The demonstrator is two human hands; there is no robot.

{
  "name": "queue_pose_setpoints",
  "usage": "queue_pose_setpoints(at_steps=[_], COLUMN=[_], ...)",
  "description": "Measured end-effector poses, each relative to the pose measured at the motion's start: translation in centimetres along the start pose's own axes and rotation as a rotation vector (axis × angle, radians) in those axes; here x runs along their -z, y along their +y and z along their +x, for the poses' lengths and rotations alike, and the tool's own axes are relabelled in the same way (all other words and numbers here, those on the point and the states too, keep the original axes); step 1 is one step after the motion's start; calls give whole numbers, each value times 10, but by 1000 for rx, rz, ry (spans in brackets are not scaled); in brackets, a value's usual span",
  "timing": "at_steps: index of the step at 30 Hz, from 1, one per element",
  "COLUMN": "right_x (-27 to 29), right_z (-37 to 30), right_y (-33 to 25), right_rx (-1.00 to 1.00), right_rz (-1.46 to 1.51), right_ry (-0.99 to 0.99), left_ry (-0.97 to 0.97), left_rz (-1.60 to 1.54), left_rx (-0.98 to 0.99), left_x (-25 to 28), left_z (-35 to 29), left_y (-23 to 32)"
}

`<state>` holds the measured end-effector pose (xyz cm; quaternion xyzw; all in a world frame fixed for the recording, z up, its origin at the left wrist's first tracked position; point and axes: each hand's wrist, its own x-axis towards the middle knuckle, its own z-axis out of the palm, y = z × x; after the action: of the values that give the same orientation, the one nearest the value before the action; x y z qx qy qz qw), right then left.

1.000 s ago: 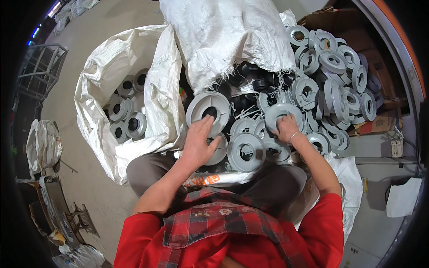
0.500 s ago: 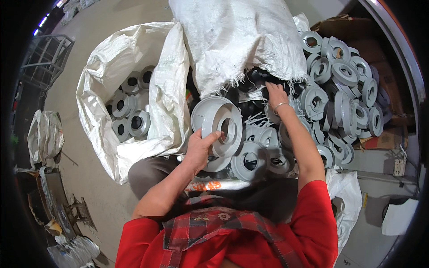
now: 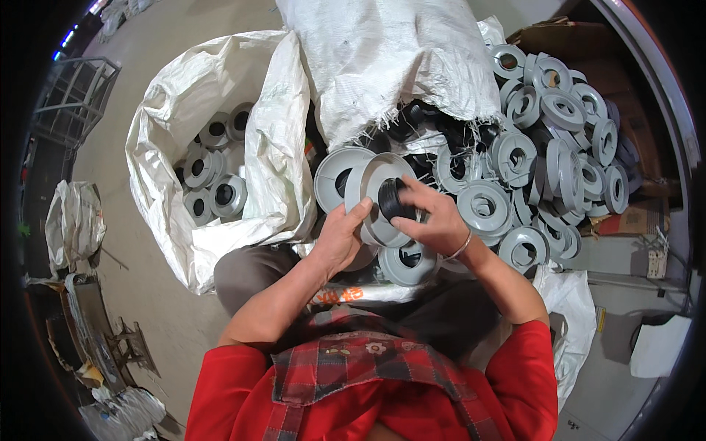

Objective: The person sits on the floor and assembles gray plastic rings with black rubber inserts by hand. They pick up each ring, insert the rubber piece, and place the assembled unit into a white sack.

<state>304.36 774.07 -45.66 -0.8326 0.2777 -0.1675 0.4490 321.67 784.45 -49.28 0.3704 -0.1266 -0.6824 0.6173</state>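
My left hand (image 3: 340, 234) grips the rim of a grey plastic flanged ring (image 3: 375, 173), its thumb along the near side. In my right hand (image 3: 435, 218) is a black ribbed rubber ring (image 3: 393, 200), pressed at the central hole of the grey piece. How far it sits inside that hole cannot be made out. Just beyond, another grey flanged ring (image 3: 334, 165) lies partly covered by the held one. More black rubber rings (image 3: 412, 121) show at the frayed mouth of a white woven sack (image 3: 397, 55).
At the left stands an open white woven sack (image 3: 283, 147) with several grey rings holding black centres (image 3: 198, 167). A large heap of grey rings (image 3: 562, 114) fills the right side, against cardboard (image 3: 632, 220). More grey rings (image 3: 485, 208) lie before my lap.
My right hand has come back from the sack's mouth with a black rubber ring and brought it to the grey ring. My left hand has shifted slightly right with the grey piece.
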Motion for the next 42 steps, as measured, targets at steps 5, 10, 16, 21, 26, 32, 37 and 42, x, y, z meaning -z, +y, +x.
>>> queue_pose_setpoints(at_steps=[5, 10, 16, 21, 26, 32, 37, 42], right_x=[0, 4, -8, -10, -3, -9, -2, 43], right_z=[-8, -21, -26, -37, -25, -33, -46, -39], right_y=[-21, -21, -27, -12, -11, 58, 103, 75], right_rx=[78, 364, -376, -72, -722, -623, -619, -438], right_rz=[-354, -591, 81, -423, 443, -679, -586, 7], right_ry=[42, -16, 133, 47, -120, -369, -359, -158], left_ry=[-85, -146, -147, -123, -134, 92, 19, 161], left_rz=[82, 133, 588, 467, 822, 1935, 1713, 634], left_rx=[16, 97, -173, -177, -425, -485, -699, -184], left_x=[-1, -5, -2, 4, 0, 38, 33, 8], left_z=[-9, -17, -27, -25, -33, -7, -6, -14], left_y=[1, 10, -8, -9, 0, 12, 5, -20])
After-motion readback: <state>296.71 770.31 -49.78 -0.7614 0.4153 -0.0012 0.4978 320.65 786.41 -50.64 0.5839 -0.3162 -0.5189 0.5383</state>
